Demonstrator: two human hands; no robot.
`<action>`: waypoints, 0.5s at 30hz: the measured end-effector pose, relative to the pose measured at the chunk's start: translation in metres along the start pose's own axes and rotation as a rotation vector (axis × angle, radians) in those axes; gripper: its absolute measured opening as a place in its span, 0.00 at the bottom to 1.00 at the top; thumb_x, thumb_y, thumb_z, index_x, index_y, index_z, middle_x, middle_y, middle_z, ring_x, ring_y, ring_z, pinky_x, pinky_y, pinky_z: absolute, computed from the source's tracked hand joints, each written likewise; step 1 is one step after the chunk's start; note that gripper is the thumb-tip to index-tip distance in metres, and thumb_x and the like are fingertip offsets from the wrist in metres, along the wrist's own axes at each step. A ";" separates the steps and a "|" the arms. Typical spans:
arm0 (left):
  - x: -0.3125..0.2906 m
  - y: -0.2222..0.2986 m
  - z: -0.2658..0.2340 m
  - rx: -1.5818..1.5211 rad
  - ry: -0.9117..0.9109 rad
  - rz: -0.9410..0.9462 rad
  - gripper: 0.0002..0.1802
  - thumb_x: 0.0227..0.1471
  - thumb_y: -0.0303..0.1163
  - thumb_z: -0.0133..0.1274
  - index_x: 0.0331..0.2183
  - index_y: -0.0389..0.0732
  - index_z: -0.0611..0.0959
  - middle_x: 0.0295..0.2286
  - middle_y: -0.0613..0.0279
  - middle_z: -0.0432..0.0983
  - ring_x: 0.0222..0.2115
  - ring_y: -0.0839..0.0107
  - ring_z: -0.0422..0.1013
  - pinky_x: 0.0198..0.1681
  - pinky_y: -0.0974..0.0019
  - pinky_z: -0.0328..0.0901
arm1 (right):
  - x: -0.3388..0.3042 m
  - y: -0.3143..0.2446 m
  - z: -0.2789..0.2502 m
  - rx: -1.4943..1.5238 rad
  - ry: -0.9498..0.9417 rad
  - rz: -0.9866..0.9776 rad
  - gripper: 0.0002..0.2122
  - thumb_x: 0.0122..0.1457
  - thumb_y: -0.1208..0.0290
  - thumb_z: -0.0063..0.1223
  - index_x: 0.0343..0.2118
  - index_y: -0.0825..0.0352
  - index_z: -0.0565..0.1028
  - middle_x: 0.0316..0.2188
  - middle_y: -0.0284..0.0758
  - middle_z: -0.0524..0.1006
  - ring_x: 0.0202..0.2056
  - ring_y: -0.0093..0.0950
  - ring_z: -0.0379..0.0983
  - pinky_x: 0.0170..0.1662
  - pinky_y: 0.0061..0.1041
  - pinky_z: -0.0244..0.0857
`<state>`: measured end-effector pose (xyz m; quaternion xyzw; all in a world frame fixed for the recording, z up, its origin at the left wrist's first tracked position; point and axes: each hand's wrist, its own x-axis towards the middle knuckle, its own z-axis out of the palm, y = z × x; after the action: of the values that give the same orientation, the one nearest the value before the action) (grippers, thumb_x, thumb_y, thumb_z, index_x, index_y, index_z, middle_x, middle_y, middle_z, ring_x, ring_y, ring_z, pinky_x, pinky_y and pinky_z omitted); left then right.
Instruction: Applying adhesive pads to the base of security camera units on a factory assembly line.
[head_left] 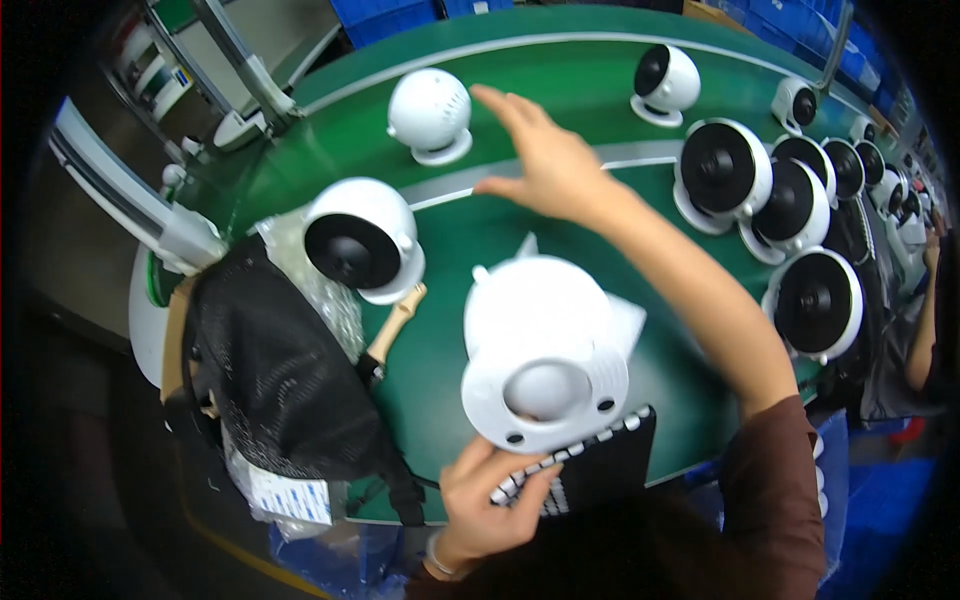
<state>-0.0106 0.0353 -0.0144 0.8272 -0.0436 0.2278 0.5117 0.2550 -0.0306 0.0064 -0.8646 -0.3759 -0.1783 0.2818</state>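
Here, the left hand is half curled at the base rim of the near unit, its fingertips partly hidden; whether it grips the unit, the white-edged black panel beneath, or both, I cannot tell. The panel's lower part fades into shadow. The near unit sits just beyond that hand, a glossy white shell tipped so its ringed base, with two dark dots, faces back; its front is out of sight.

To the left, a black mesh bag slumps beside crinkled clear plastic and a wooden handle. Behind the handle stands a black-faced unit. Farther out, the right hand is spread open and empty, fingertips just beside the ball-shaped far unit; contact is unclear. Rightward, more units crowd together, overlapping and blurring toward the edge.
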 end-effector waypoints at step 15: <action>-0.005 0.006 0.001 0.007 -0.038 -0.083 0.11 0.27 0.18 0.59 0.22 0.33 0.79 0.29 0.48 0.74 0.29 0.61 0.73 0.33 0.69 0.65 | 0.038 0.011 -0.017 -0.272 -0.079 0.050 0.40 0.26 0.60 0.62 0.49 0.48 0.59 0.46 0.46 0.61 0.42 0.46 0.66 0.41 0.38 0.65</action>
<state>-0.0166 0.0308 -0.0122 0.8343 -0.0179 0.1907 0.5169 0.2866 -0.0259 0.0358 -0.9103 -0.3374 -0.1862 0.1514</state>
